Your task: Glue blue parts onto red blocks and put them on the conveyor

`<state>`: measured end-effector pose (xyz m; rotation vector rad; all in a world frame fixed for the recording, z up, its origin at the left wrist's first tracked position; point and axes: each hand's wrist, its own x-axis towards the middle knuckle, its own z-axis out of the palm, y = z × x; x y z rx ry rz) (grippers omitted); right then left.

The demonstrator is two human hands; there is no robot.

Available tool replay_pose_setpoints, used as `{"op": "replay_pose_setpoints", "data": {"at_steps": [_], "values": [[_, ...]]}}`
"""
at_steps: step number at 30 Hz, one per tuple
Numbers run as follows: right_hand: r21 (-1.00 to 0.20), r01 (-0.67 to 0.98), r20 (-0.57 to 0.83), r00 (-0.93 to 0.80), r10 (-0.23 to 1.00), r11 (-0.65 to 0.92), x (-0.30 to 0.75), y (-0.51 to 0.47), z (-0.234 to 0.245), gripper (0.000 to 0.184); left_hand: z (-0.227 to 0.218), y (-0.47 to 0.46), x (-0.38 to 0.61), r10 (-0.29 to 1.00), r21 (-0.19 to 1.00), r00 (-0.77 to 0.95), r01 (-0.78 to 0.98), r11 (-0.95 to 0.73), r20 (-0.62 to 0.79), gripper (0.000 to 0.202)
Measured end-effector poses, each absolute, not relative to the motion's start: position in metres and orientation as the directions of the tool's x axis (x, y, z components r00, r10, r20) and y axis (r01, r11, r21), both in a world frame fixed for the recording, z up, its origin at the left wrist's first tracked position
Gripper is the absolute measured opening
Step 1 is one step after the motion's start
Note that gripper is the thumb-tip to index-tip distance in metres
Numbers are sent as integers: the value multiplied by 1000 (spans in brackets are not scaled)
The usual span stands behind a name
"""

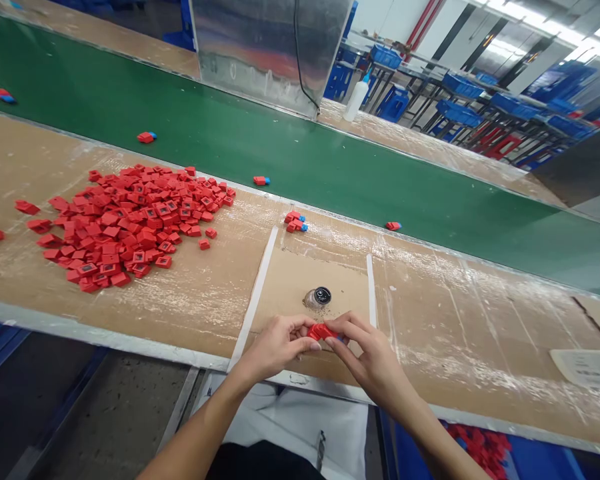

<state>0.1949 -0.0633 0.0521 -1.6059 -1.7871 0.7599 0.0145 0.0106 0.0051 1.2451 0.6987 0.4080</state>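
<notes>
Between my two hands is a small red plastic piece (321, 331), with a bit of blue showing near the right fingers. My left hand (280, 343) pinches its left end with thumb and fingertips. On its other end my right hand (363, 347) is closed, fingers partly covering it. Just beyond the hands stands a small clear jar with a black top (321, 296), dark specks around it on the cardboard mat (290, 273). Farther back, a few red-and-blue pieces (296, 222) lie together at the belt's edge.
A large heap of red pieces (140, 223) covers the table to the left. Behind the table runs a green belt (205, 130) carrying several red-and-blue pieces. A white bottle (357, 97) stands beyond it. A blue bin (540, 460) with red pieces sits below, right.
</notes>
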Motion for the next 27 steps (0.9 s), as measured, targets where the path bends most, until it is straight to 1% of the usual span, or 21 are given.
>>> {"op": "replay_pose_setpoints", "data": {"at_steps": [6, 11, 17, 20, 22, 24, 25, 27], "values": [[-723, 675, 89, -121, 989, 148, 184, -67, 50, 21, 8, 12, 11, 638, 978, 742, 159, 133, -207, 18], [-689, 709, 72, -140, 987, 151, 183, -69, 47, 23, 11, 13, 11, 631, 979, 757, 200, 28, -173, 17], [-656, 737, 70, -152, 986, 161, 184, -71, 43, 22, 10, 12, 10, 628, 966, 757, 255, -28, -182, 17], [-650, 741, 88, -148, 985, 169, 183, -72, 41, 23, 7, 12, 10, 636, 964, 749, 264, -27, -188, 17], [-673, 723, 122, -104, 987, 159, 179, -74, 38, 23, 7, 13, 10, 628, 966, 749, 259, 18, -212, 19], [-723, 680, 164, -7, 986, 124, 171, -76, 33, 22, 9, 14, 10, 611, 968, 756, 241, 72, -234, 24], [-754, 649, 179, 58, 982, 99, 167, -79, 30, 22, 10, 14, 10, 602, 969, 762, 230, 94, -239, 30], [-814, 580, 201, 208, 957, 45, 166, -92, 25, 23, 13, 14, 9, 587, 969, 771, 209, 132, -247, 51]]}}
